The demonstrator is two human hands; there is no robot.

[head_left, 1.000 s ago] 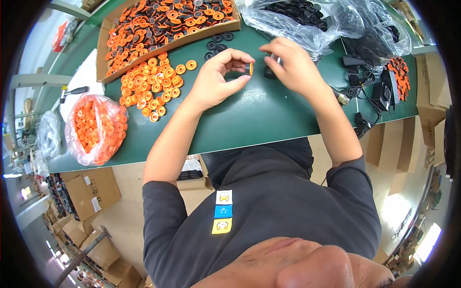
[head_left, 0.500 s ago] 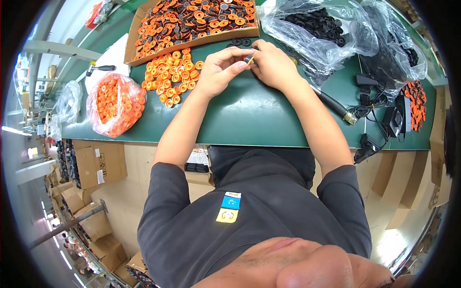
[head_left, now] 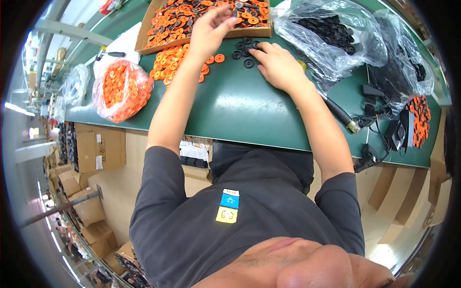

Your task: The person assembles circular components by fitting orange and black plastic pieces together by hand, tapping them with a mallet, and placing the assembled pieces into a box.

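Carton, upper centre, holds many orange-black pieces, apparently joined; loose orange discs (upper left) and black discs (upper centre) look unfinished. Left hand over carton, fingers half-curled — grip unclear. Right hand: fingers slightly spread at black discs — pinch unclear. Carton's far edge cut off.

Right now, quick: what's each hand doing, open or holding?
Left hand: open over the cardboard box, no disc visible in its fingers.
Right hand: fingertips at the loose black discs; grip cannot be told.
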